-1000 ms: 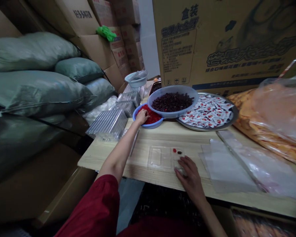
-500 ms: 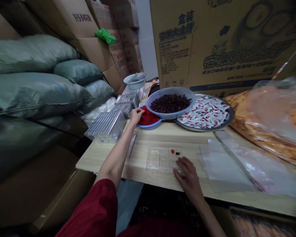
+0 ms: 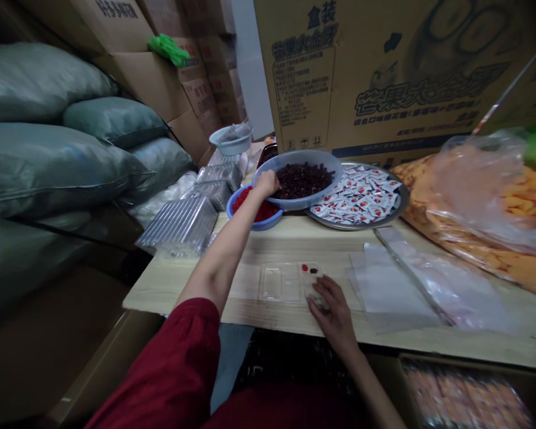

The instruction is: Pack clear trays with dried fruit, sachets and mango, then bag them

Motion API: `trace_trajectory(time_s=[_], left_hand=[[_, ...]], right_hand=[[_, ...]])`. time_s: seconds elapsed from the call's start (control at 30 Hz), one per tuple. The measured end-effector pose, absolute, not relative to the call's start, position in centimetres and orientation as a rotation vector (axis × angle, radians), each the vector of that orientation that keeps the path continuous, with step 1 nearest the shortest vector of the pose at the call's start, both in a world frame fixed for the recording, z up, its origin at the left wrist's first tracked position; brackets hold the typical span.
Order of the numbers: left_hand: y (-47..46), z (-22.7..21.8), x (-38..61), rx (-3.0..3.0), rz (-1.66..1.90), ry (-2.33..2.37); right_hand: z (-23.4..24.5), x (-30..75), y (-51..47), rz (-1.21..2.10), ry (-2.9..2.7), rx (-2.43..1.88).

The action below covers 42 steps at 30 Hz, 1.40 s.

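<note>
My left hand (image 3: 268, 182) is at the near-left rim of a pale blue bowl (image 3: 287, 205) holding dark reddish-brown pieces (image 3: 306, 179). Its fingers are bunched together, and I cannot make out what lies between them. A smaller blue bowl (image 3: 268, 224) of red pieces (image 3: 261, 211) sits below that wrist. At the table's front, a clear plastic box (image 3: 279, 283) lies flat and unfolded. My right hand (image 3: 333, 304) grips its right part between thumb and fingers, covering some of it. Beyond those fingertips, a red piece (image 3: 304, 268) and a dark piece (image 3: 313, 270) are in the box.
Stacked clear boxes (image 3: 183, 223) line the table's left side. A metal tray (image 3: 402, 205) of small printed sachets stands right of the bowls. Clear plastic sheets (image 3: 393, 286) and a large bag of orange pieces (image 3: 482, 232) lie to the right. A big carton (image 3: 304, 95) stands behind.
My left hand has moved right, from the bowl of red pieces to the bowl of dark ones. My right hand stays on the plastic box. The camera view has shifted slightly.
</note>
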State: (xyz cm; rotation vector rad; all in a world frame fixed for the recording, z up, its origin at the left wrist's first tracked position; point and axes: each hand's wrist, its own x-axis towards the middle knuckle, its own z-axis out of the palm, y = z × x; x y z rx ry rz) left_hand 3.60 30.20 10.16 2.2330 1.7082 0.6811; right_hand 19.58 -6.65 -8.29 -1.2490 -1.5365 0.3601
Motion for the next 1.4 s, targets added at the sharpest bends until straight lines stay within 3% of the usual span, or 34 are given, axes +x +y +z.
trace_trajectory(time_s=[0.43,0.6,0.67,0.83,1.0,1.13,1.3,1.4], left_hand=[[29.9,9.9,1.9,2.016,1.123,1.348],[22.3,11.7,2.7,1.920,1.415,1.199],[16.8,10.6,3.3,2.046,1.301,1.026],[5.9,3.1,4.9,2.349,0.409,0.665],[4.2,-0.3,4.9,2.383,0.373,0.758],[4.8,1.3,2.9,2.260,0.521,0.889],[11.2,3.8,-1.8,2.132,1.125,1.422],[17.7,4.4,-4.1,2.173,1.043,1.696]], right_hand=[[-6.4,20.0,-7.0,0.391,-1.368,-1.320],[-6.2,20.1,-7.0,0.401,-1.261,-1.318],[-6.2,20.1,-7.0,0.418,-1.241,-1.324],[-6.1,20.1,-6.9,0.441,-1.240,-1.352],[-5.8,20.1,-6.9,0.449,-1.257,-1.357],[-6.0,20.0,-6.8,0.378,-1.451,-1.377],[-6.5,20.0,-6.6,0.249,-1.756,-1.431],[-6.7,20.1,-6.7,0.243,-1.722,-1.402]])
